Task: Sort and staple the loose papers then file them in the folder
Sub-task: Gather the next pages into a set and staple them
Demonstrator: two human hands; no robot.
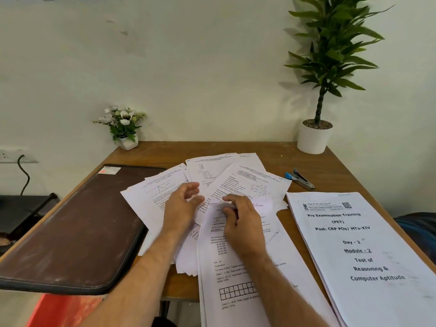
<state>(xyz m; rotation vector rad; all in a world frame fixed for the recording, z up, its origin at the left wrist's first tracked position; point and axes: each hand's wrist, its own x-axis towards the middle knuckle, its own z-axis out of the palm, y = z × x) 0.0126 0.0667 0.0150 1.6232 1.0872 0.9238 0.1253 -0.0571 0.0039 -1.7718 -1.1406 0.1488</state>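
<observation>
Loose papers (207, 182) lie fanned in a messy heap across the middle of the wooden counter (271, 152), overlapping one another at all angles. Left of the heap the dark brown folder (77, 227) lies flat and closed, its near corner jutting past the counter's edge. Right of the heap sits a thick printed booklet (363, 256), and beyond that booklet, near the heap's far right corner, a blue and silver stapler (300, 179). A small white flower pot (126, 128) stands behind the folder by the wall; a tall green plant (328, 74) in a white pot stands behind the stapler.

Both hands hover right over the heap. The left hand (180, 204) has a loose, open grip, fingers relaxed above the sheets and holding nothing. The right hand (243, 220) curls its grip on the top edge of a long printed sheet (236, 279) that runs from the heap toward the near edge.
</observation>
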